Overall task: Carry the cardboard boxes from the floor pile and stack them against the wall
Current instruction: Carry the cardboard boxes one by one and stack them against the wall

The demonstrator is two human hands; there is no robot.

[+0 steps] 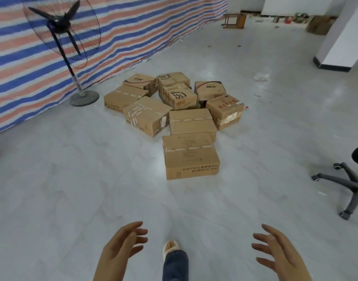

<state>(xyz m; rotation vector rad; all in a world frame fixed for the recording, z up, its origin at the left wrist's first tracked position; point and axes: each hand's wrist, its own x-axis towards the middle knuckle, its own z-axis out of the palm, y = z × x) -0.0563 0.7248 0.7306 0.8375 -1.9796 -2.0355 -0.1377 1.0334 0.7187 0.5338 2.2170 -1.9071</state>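
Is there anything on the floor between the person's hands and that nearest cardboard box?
Nothing visible. Bare floor lies between both open hands, left hand and right hand, and the nearest box. The office chair stands off to the right, clear of the path.

A single wide-angle camera worn on the head looks forward and steeply down across a pale tiled floor (pixel 72 199). The pile of cardboard boxes (pixel 174 110) sits mid-frame, some way ahead. The left hand (pixel 121 250) and right hand (pixel 279 254) fill the bottom edge, closest to the lens, with one foot (pixel 171 247) between them. A striped tarp (pixel 133 31) runs along the upper left, bowed by the lens. No second view is supplied.
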